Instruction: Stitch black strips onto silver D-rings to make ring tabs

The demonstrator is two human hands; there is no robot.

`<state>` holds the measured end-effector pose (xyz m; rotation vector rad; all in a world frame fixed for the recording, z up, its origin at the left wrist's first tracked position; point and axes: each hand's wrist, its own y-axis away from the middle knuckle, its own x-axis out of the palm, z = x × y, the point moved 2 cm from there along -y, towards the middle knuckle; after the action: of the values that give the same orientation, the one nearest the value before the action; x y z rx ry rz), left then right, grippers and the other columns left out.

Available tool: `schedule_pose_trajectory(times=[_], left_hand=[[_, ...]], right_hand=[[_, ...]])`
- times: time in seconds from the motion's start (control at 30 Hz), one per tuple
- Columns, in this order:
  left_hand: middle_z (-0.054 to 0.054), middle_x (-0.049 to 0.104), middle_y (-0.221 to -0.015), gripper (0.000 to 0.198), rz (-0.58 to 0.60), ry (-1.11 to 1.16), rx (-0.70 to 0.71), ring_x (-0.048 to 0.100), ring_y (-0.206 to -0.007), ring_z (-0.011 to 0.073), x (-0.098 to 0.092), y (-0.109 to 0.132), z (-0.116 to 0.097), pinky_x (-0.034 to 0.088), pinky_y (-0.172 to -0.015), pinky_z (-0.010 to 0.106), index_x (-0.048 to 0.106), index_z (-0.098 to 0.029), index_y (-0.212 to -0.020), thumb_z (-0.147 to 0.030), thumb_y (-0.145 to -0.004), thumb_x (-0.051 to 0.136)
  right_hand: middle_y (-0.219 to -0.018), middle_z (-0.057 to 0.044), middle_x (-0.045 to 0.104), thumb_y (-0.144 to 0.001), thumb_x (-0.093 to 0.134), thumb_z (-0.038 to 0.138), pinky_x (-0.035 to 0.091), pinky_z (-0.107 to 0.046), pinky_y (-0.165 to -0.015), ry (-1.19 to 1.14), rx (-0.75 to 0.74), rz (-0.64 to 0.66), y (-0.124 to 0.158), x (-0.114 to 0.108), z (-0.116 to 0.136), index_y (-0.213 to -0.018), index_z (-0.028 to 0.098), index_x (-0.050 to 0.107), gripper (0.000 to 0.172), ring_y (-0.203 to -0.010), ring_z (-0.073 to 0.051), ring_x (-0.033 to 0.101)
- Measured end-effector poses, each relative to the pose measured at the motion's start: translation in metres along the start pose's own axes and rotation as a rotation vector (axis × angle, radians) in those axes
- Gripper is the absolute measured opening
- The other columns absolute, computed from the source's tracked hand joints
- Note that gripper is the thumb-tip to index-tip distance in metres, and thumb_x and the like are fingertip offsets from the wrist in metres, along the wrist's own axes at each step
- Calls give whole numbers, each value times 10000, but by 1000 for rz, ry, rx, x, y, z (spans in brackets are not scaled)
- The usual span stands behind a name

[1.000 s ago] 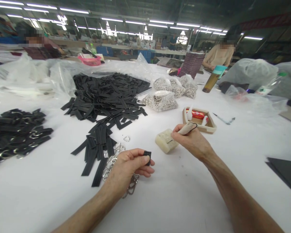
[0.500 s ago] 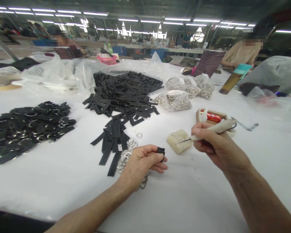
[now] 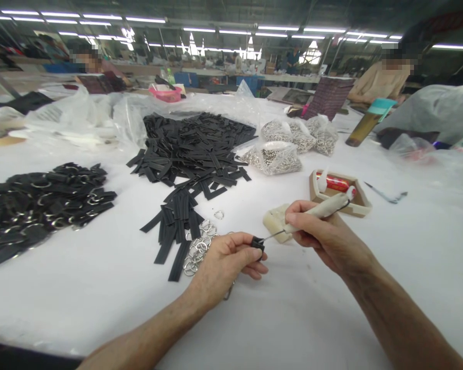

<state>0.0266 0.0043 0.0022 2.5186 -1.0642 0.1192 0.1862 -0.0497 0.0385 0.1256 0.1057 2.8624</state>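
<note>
My left hand (image 3: 226,259) pinches a small folded black strap piece (image 3: 257,243) between thumb and fingers, just above the white table. My right hand (image 3: 324,234) grips a white-handled tool (image 3: 326,207) whose thin metal tip touches the black piece. A pale waxy block (image 3: 274,220) lies right behind the tool tip. Loose metal rings (image 3: 198,246) lie under and left of my left hand, beside a small bunch of black strips (image 3: 177,221).
A large heap of black strips (image 3: 196,141) sits at centre back, with bags of metal rings (image 3: 278,156) to its right. Finished black pieces with rings (image 3: 38,203) lie at the left. A small tray (image 3: 357,205) holds a red tube. Other people sit at the far side.
My right hand has moved from the waxy block toward my left hand, bringing the tool tip onto the black piece. The left hand has kept its hold.
</note>
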Motion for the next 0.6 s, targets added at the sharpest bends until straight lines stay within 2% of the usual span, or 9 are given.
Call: schedule_pose_trajectory(times=[0.6], left_hand=[[40, 654, -656, 74, 29, -40, -47, 620, -523, 129, -1, -1, 0, 506, -505, 220, 623, -104, -697, -169, -701, 587]], right_hand=[[-514, 49, 382, -711, 591, 262, 164, -217, -410, 140, 29, 22, 0, 2, -7, -621, 154, 517, 159, -462, -59, 271]])
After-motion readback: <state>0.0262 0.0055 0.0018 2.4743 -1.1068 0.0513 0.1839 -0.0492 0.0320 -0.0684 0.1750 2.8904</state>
